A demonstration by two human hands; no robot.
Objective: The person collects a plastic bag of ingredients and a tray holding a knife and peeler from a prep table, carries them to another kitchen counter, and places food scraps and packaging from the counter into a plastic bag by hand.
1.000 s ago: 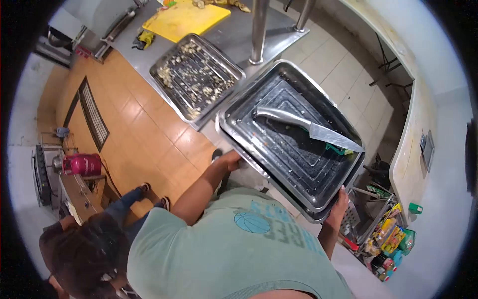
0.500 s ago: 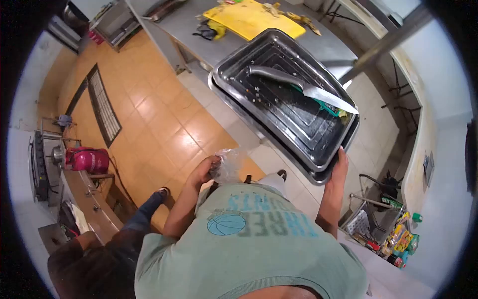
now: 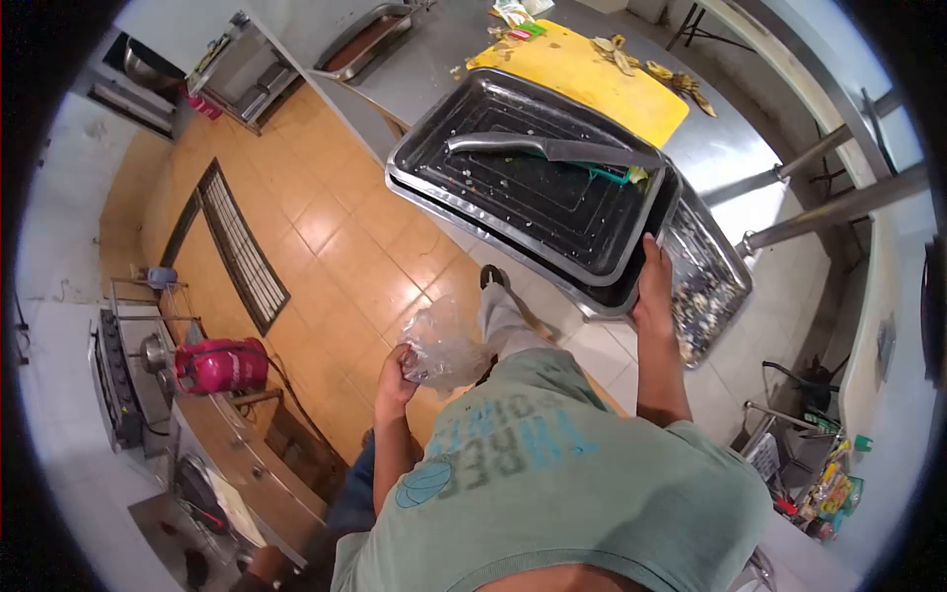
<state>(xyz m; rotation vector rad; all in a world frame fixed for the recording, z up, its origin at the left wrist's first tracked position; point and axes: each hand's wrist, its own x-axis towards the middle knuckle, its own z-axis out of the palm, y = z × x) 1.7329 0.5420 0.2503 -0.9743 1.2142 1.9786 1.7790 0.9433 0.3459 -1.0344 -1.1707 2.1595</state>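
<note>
My right hand (image 3: 651,286) is closed on the near right edge of two stacked dark baking trays (image 3: 533,222), holding them out in front of me. A kitchen knife (image 3: 503,144) with a metal handle lies across the upper tray, its blade pointing right. Partly under the blade is a green plastic item (image 3: 612,175) whose kind I cannot make out. White crumbs dot the tray. My left hand (image 3: 395,377), lower and to the left, grips a crumpled clear plastic bag (image 3: 439,345).
A steel table (image 3: 434,64) carries a yellow cutting board (image 3: 572,69), peels (image 3: 681,84) and a filled metal pan (image 3: 365,44). Another tray with scraps (image 3: 705,281) sits right of my stack. Left are a floor grate (image 3: 242,247), a pink gas cylinder (image 3: 222,365) and another person's hand (image 3: 266,564).
The view has turned, and the trays now sit further left. The bag hangs more spread out from my left hand. The scrap tray at right has come into sight.
</note>
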